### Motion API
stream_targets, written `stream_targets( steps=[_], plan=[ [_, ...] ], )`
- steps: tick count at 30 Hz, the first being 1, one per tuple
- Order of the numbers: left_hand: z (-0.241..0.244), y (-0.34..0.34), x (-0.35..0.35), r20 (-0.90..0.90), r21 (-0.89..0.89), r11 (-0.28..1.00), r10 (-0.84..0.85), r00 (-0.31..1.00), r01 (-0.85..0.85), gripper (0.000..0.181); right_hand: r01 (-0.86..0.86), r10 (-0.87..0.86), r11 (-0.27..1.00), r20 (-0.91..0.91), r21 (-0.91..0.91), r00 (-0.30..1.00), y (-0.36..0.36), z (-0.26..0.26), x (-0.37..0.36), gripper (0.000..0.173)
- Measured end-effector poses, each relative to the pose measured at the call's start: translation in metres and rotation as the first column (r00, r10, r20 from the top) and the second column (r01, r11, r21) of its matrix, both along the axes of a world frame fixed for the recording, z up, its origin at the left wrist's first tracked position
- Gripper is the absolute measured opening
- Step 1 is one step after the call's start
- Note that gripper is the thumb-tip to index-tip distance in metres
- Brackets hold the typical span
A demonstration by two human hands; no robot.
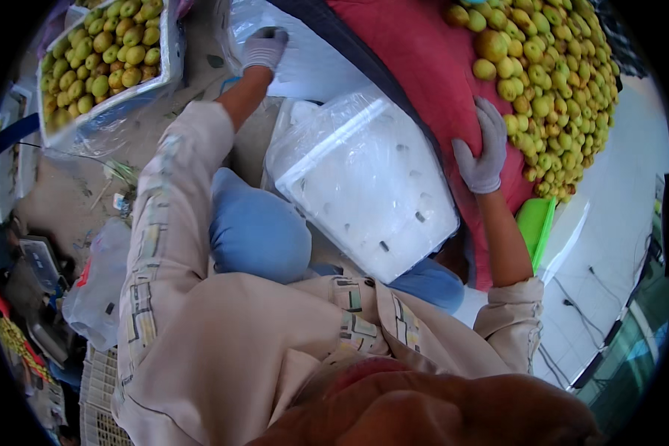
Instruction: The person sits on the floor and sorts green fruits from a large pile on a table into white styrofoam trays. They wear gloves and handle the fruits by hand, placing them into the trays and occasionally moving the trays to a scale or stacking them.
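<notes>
My left hand (265,47), in a pale knit glove, is at the near left side of a white, plastic-covered surface (306,61). Its fingers point away from me, and whether they grip anything is hidden. A grey-white glove also covers my right hand (484,148), which rests with thumb and fingers apart on a red padded cloth (423,72). Beyond that hand, a large heap of small yellow-green fruit (557,83) lies against the cloth. Between my arms, a white foam box (368,184) partly wrapped in clear plastic film stands tilted by my knees.
A foam box full of fruit (103,61) stands at the upper left. A bright green plastic piece (535,231) lies beside my right forearm. Cables (580,312) run over the pale floor at right. A clear plastic bag (100,284) and a plastic crate (97,384) are at left.
</notes>
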State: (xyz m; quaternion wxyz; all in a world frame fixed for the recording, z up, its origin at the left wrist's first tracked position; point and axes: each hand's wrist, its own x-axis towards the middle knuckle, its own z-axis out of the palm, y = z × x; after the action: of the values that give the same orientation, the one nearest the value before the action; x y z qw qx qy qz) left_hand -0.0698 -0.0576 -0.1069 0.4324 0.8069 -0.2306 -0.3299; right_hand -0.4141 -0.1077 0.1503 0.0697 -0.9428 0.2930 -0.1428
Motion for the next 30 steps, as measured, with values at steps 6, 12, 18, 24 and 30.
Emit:
stream_targets(
  steps=[6,12,18,24,30],
  plan=[
    [0.155,0.086,0.099,0.033,-0.354,0.931,-0.089,0.995,0.095,0.036,0.029,-0.022,0.992,0.058,-0.123,0.998,0.003,0.003,-0.014,0.051],
    [0.363,0.208,0.12,0.304,-0.344,0.845,-0.313,0.9,0.41,0.032,0.259,-0.196,0.929,0.241,-0.265,0.95,0.053,-0.003,0.009,0.064],
    [0.507,0.284,-0.007,-0.094,-0.601,0.682,-0.578,0.811,0.417,0.027,-0.36,-0.501,0.481,0.588,0.799,0.635,0.166,-0.009,0.015,0.073],
    [0.502,0.292,-0.065,0.46,-0.279,0.538,-0.652,0.602,0.795,0.023,-0.827,-0.827,-0.2,0.362,0.526,0.43,0.259,0.023,-0.029,0.074],
    [0.411,0.251,-0.058,0.336,-0.118,0.625,-0.706,0.624,0.771,0.03,-0.692,-0.939,0.014,0.247,0.722,0.239,0.323,-0.01,-0.095,0.049]
  ],
)
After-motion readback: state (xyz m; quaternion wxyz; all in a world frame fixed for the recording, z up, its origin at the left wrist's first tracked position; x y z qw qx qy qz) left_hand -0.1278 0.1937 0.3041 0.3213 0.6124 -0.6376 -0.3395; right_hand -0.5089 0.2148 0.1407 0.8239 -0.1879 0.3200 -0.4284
